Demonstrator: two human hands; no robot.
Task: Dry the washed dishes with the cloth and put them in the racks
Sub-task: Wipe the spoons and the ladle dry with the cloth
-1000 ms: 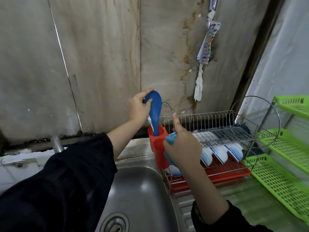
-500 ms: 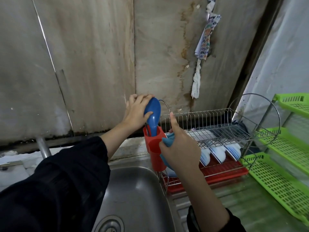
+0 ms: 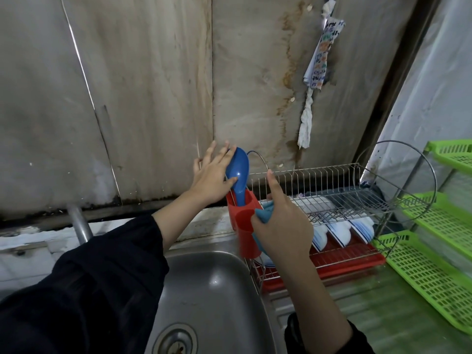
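**A:** At the left end of the wire dish rack, the blue plastic rice spoon stands handle-down in the red plastic cutlery cup. A second ago the left hand was wrapped round the spoon's bowl. Now its fingers are straight and spread, and only the thumb rests on the blue.

**B:** So it's let go?

**A:** Nearly. The spoon sits lower in the cup than it did, so I'd count it as racked (one piece done, the next one due).

**B:** And the other hand?

**A:** The right hand is curled round the bunched blue cloth, forefinger pointing up, just in front of the cup.

**B:** Any room to move?

**A:** The stained wall is close behind the left fingers, and the rack's wire hoop rises just beside the spoon. The easy way out is back over the steel sink. The upper tier looks mostly free, though something pale lies on it that I can't make out. In the lower tier, white blue-rimmed bowls stand over the red drip tray. To the right are green perforated plastic shelves.
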